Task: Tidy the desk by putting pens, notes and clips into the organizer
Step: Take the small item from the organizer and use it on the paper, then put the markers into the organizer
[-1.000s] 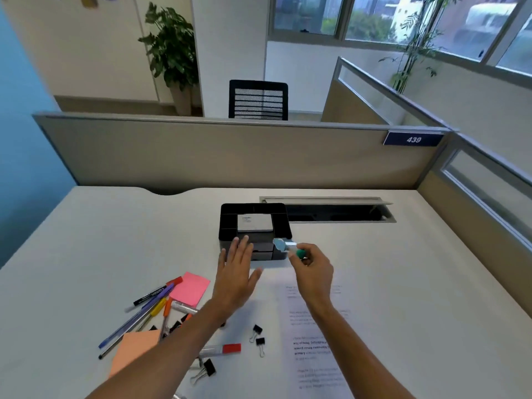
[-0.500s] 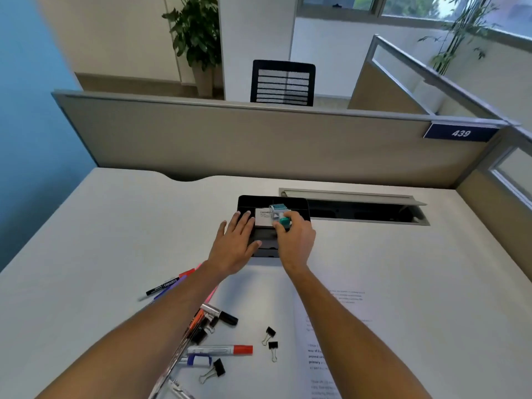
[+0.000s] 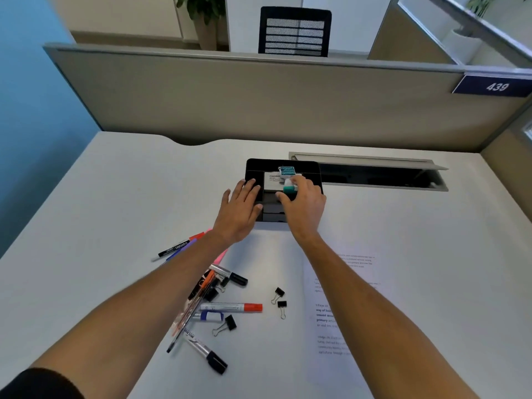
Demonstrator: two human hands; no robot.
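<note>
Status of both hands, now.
Left hand: open, flat on the organizer.
Right hand: holding a teal item over the organizer.

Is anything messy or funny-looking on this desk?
Yes. Marker pens, like the red-capped white marker, and black binder clips lie scattered on the white desk instead of inside the black plastic organizer. Nothing looks broken or spilled.
</note>
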